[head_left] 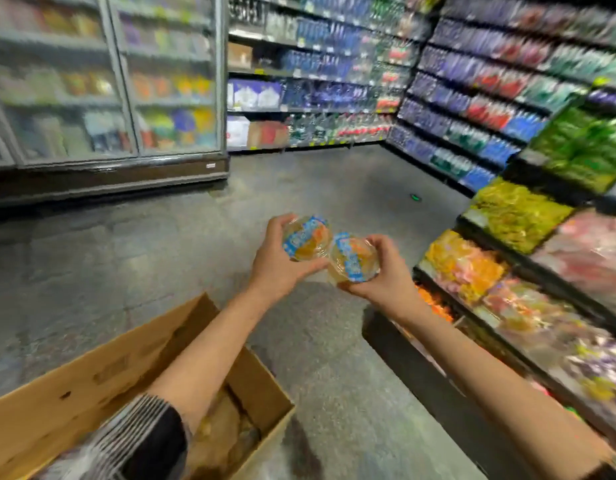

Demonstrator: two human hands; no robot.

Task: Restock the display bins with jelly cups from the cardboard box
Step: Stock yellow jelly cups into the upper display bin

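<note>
My left hand (277, 263) grips a clear jelly cup (304, 239) with an orange and blue label. Beside it, my right hand (386, 271) grips a second jelly cup (351, 259) of the same kind. Both cups are held side by side, touching, above the floor. The open cardboard box (102, 372) sits at the lower left under my left forearm, with more cups dimly visible inside. The display bins (465, 265) full of coloured jelly cups run along the right. The whole view is blurred.
Glass-door coolers (105, 84) stand at the back left. Shelves of bottled drinks (334, 77) fill the back and right walls. Grey floor (334, 188) lies between the box and the bins.
</note>
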